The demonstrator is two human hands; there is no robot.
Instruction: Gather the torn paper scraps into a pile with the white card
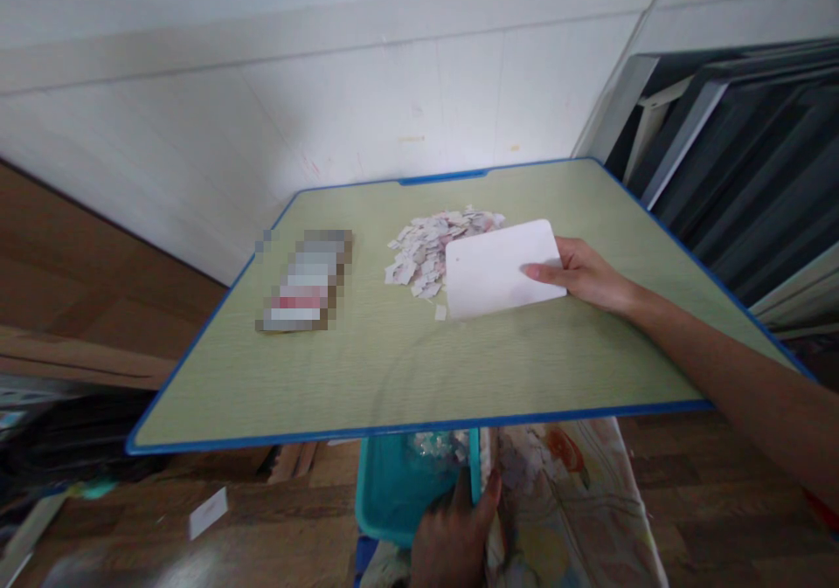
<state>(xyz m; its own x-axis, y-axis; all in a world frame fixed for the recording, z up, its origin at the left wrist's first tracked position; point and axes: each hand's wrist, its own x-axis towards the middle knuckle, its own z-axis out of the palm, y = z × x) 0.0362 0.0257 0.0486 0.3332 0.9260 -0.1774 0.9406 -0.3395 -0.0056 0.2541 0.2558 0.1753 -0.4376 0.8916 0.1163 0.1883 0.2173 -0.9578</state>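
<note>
One view: head camera, looking forward and down over a small table.
Table [367, 378]: pale green top with a blue rim, standing against a white wall.
Right hand [583, 273]: reaches in from the right, fingers closed on the right edge of a white card [502, 269], thumb on top.
Card: rounded rectangle, long axis running left to right, its lower edge on the tabletop.
Scraps [426, 252]: heap of small torn white and pink paper bits, lying just to the left of the card and touching its left edge; one stray bit sits by the card's near corner.
Key relation: scraps lie left of the right hand's fingers, with the card between; the right hand is much the nearer hand.
Left hand [452, 540]: low, below the table's near edge, fingers wrapped on the rim of a teal bin [393, 501].
Bin: under the near edge, more paper bits showing inside.
Blurred patch [305, 278]: something flat left of the heap, well apart; cannot tell what.
Cloth [577, 501]: patterned, beside the bin.
</note>
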